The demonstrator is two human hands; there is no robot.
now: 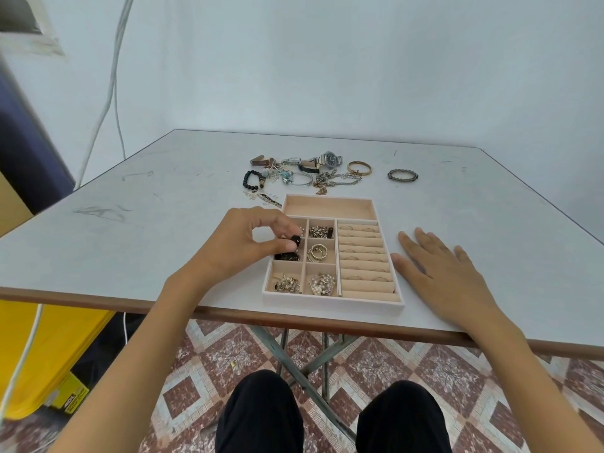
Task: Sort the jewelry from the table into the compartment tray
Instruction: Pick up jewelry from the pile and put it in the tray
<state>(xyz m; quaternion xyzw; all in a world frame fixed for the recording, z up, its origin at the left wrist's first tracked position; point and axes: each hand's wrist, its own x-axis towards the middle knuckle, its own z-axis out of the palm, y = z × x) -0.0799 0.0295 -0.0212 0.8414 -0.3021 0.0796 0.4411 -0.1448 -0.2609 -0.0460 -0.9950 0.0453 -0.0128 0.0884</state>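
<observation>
A beige compartment tray (333, 304) lies near the table's front edge. Its small left cells hold earrings, chains and gold hoops (316, 253); its right side has ring rolls (364, 256) with several rings. The long back cell has nothing in it. My left hand (242, 245) hovers over the upper left cells and pinches a small black piece of jewelry (295, 240) between thumb and fingers. My right hand (447, 273) lies flat on the table just right of the tray. Behind the tray lie watches (330, 158), a black bead bracelet (251, 179), chains (333, 181) and a gold bangle (359, 167).
A dark bead bracelet (403, 175) lies apart at the back right. Small loose pieces (264, 198) sit left of the tray's back corner. The white table (130, 223) has its front edge close to my knees. A yellow bin (49, 348) stands on the floor at the left.
</observation>
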